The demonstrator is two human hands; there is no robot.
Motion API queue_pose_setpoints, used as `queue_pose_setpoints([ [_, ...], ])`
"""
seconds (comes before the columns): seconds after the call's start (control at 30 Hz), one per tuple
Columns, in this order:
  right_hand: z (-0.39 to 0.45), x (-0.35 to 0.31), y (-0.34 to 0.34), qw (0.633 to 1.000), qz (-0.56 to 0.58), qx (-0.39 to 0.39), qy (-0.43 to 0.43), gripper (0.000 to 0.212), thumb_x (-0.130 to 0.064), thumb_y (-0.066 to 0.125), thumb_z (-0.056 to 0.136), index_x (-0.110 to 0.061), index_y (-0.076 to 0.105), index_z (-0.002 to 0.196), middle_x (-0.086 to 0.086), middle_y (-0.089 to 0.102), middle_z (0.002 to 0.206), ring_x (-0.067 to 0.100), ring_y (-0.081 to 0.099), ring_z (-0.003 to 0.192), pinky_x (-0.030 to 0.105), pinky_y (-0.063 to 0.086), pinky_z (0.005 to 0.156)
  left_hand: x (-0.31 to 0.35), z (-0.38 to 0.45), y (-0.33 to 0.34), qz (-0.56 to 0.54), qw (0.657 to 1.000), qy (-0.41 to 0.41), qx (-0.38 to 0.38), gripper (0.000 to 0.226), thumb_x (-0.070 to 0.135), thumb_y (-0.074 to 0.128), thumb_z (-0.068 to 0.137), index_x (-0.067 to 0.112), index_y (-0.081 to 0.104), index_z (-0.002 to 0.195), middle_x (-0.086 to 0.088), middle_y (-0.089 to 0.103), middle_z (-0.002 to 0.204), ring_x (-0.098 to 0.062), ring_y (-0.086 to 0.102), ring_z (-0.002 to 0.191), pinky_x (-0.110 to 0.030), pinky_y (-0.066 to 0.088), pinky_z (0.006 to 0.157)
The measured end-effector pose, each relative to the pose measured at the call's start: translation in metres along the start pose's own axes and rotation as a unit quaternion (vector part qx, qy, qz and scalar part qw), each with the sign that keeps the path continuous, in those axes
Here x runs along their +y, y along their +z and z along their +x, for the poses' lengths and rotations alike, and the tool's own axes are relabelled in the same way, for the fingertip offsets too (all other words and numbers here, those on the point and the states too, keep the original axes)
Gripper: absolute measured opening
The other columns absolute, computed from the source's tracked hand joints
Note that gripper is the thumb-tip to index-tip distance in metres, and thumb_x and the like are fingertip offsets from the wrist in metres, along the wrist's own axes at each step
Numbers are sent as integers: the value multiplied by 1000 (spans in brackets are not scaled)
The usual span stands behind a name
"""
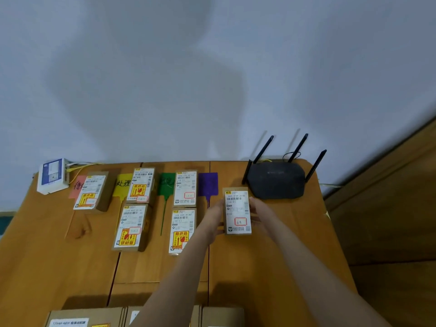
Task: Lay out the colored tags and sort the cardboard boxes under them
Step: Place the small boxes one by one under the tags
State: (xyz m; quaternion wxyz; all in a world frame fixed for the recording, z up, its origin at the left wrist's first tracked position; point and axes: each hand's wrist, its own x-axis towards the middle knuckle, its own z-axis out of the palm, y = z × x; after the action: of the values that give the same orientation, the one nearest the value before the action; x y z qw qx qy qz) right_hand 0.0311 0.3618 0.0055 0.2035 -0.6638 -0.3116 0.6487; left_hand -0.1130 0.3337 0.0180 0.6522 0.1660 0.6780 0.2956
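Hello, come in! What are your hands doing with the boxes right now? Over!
Left hand and right hand hold one cardboard box beside purple tag. Router close behind.

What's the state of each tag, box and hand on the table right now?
Pink tag: flat, partly under a box.
Yellow tag: flat, two boxes beside it.
Green tag: flat, two boxes beside it.
Purple tag: flat, no box set down yet.
Held box: label up, gripped between both hands by the purple tag.
Left hand: holds the box's left edge.
Right hand: holds the right edge.
Router: antennas up.
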Motion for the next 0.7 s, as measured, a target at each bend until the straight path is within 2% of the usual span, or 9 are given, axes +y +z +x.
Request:
queue_pose_setpoints([
  [0.07, 17, -6, 5, 1000, 0, 9, 1, 33, -38, 49, 101, -13, 71, 103, 7, 75, 96, 20, 71, 86, 28, 52, 66, 11, 15, 0, 13, 1000, 7, 9, 24, 40, 41, 101, 29, 53, 83, 5, 61, 86, -21, 59, 84, -46, 48, 92],
  [0.13, 33, -11, 9, 1000, 9, 19, 4, 32, -38, 52, 99, -13, 72, 103, 6, 77, 93, 21, 72, 86, 29, 54, 67, 20, 32, -1, 26, 999, 14, 13, 26, 36, 40, 102, 29, 53, 81, 3, 63, 85, -19, 61, 81, -44, 49, 91],
  [0.27, 58, -21, 17, 999, 23, 30, 10, 27, -37, 56, 97, -16, 72, 100, 5, 78, 89, 20, 74, 82, 33, 59, 74, 31, 61, -3, 41, 999, 24, 20, 28, 33, 41, 102, 26, 57, 81, 2, 66, 81, -14, 62, 74, -32, 51, 75],
  [0.4, 73, -26, 20, 999, 41, 35, 7, 26, -32, 59, 95, -12, 74, 105, 7, 79, 89, 23, 76, 82, 42, 60, 90, 40, 79, -4, 64, 997, 27, 16, 25, 31, 44, 101, 19, 60, 87, -2, 69, 84, -17, 65, 78, -41, 52, 94],
  [0.6, 77, -29, 24, 998, 45, 33, -6, 18, -29, 58, 97, -21, 72, 89, 6, 78, 91, 24, 75, 88, 40, 58, 92, 44, 90, -5, 78, 995, 49, 26, 21, 29, 48, 99, 23, 60, 83, -1, 69, 86, -21, 68, 88, -43, 54, 95],
  [0.7, 77, -30, 25, 999, 37, 34, 0, 17, -29, 58, 97, -22, 69, 85, 4, 76, 86, 22, 74, 84, 38, 58, 90, 46, 87, -6, 93, 994, 47, 19, 21, 28, 47, 99, 23, 61, 84, -2, 69, 86, -21, 68, 88, -45, 53, 98],
])
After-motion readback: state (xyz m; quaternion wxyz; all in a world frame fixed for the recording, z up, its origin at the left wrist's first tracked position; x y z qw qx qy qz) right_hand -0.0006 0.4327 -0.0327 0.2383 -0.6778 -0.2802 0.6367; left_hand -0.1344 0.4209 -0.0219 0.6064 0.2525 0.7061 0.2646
